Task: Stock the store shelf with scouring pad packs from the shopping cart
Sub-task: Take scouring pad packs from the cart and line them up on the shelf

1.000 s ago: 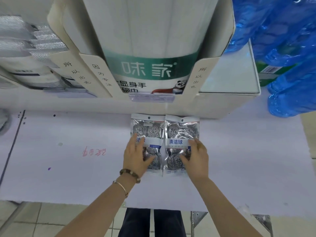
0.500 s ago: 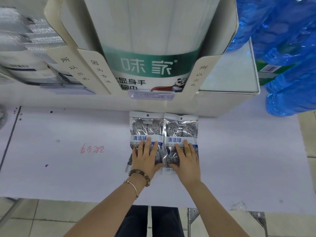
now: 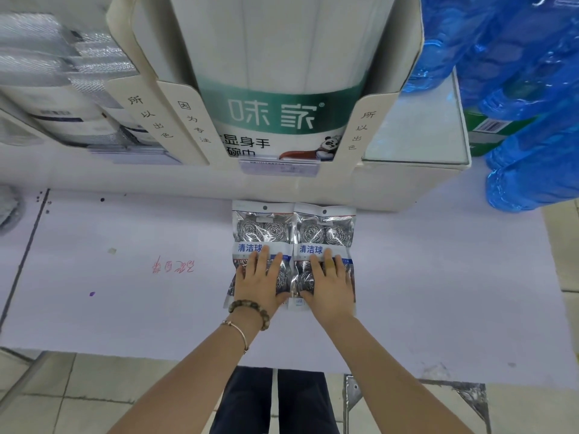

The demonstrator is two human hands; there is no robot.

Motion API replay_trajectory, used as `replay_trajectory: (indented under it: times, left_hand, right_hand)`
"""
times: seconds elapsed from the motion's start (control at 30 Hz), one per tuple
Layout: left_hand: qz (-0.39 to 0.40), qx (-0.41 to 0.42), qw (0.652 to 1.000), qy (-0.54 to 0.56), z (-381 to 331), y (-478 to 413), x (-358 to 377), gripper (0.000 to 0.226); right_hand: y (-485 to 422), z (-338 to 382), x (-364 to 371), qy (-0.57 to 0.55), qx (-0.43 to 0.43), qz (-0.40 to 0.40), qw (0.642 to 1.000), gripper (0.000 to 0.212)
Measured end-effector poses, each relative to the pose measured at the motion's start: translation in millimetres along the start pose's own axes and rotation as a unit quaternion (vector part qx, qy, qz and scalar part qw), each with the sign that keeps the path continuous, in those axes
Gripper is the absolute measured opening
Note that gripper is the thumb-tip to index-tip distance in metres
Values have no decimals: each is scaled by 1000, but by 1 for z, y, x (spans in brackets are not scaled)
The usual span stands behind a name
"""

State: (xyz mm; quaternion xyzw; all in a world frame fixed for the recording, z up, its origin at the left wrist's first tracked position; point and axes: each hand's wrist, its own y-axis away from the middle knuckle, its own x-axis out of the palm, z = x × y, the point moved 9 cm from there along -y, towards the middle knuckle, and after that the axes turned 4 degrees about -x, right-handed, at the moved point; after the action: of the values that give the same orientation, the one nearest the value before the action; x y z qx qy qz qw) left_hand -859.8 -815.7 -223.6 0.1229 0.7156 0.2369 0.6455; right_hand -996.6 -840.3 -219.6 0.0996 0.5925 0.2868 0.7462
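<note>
Two scouring pad packs lie flat side by side on the white shelf surface (image 3: 125,277), their tops against the base of a cardboard display. The left pack (image 3: 261,228) and the right pack (image 3: 324,231) are clear bags of steel wool balls with a blue and white label. My left hand (image 3: 260,281) lies flat on the lower half of the left pack, fingers straight. My right hand (image 3: 330,285) rests the same way on the right pack. The shopping cart is out of view, apart from a metal corner (image 3: 354,402) near my legs.
A tall cardboard display (image 3: 275,120) of dishcloths stands right behind the packs. Foil trays and boxes (image 3: 62,89) fill the upper left. Blue plastic bags (image 3: 517,104) hang at the upper right. Red handwriting (image 3: 174,266) marks the shelf left of the packs.
Both hands slid from gripping the packs' sides to lying flat on top of them. The packs moved slightly back against the display base.
</note>
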Motion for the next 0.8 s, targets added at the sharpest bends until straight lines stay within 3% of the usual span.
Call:
replay_trajectory:
  times: [0.43, 0.67, 0.8]
  left_hand:
    - [-8, -13, 999, 47, 5, 8, -15, 82]
    - [-33, -67, 977, 197, 31, 49, -33, 60]
    - [-38, -92, 958, 269, 63, 92, -31, 55]
  right_hand:
    - [2, 2, -8, -16, -12, 5, 1000, 74]
    - [36, 21, -19, -94, -67, 12, 993, 59]
    - [64, 49, -12, -120, -101, 61, 986, 55]
